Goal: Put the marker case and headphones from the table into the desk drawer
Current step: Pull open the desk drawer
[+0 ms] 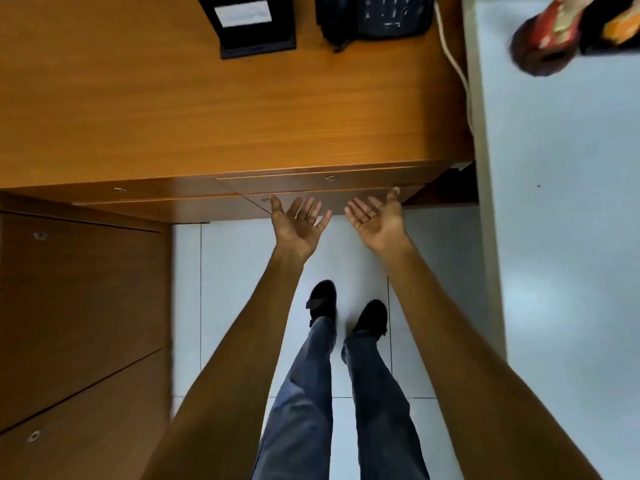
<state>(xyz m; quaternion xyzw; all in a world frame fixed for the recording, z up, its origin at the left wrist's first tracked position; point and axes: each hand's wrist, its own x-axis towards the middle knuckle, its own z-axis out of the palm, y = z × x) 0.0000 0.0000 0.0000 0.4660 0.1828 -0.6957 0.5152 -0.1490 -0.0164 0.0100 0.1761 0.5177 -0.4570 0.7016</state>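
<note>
Both my hands reach forward, palms up, just under the front of the desk. My left hand (300,221) is open and holds nothing; its fingertips lie at the lower edge of the desk drawer front (318,195). My right hand (375,216) is also open and bare, its thumb touching the same drawer edge. The drawer front sits flush under the wooden desk top (207,109). No marker case and no headphones show on the desk or in my hands.
A black stand with a white card (247,24) and a dark desk phone (375,15) sit at the back of the desk. A white cable (457,67) runs along its right edge. A drawer pedestal (79,306) stands at left. My legs and shoes are below on the tiled floor.
</note>
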